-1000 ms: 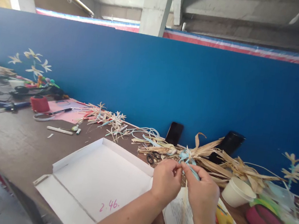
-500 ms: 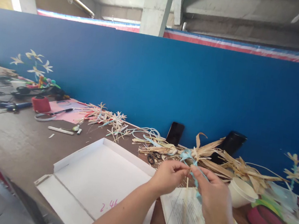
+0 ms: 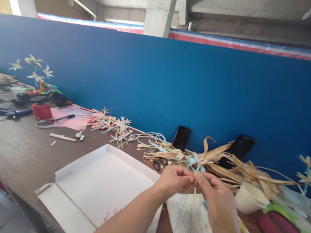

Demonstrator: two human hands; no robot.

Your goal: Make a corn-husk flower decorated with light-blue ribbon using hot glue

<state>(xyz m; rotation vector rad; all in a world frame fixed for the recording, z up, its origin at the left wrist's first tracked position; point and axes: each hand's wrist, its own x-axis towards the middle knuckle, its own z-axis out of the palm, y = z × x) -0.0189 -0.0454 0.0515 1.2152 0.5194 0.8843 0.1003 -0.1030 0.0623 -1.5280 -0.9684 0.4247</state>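
Note:
My left hand [image 3: 175,179] and my right hand [image 3: 215,195] meet fingertip to fingertip above the papers, both closed in a pinch. A narrow pale straw-like strip [image 3: 193,209] hangs down from between the fingertips, with a thin thread or wire beside it. Light-blue ribbon [image 3: 200,167] shows just at the right fingers, and more blue peeks out below that hand. The exact point of grip is hidden by the fingers. Behind the hands lie dried husk leaves [image 3: 216,155]. Printed paper [image 3: 180,211] lies beneath.
A white box lid [image 3: 101,178] lies left of my arms. Scissors [image 3: 157,165], two phones [image 3: 181,138], a cream cup [image 3: 250,198] and a maroon tape roll [image 3: 280,228] surround the hands. Husk flowers [image 3: 122,125] lie along the blue partition [image 3: 162,83].
Both hands stay pinched together, having shifted slightly left. The blue ribbon that stretched across the right fingers is now mostly hidden by them. A small yellow object shows beside the right wrist.

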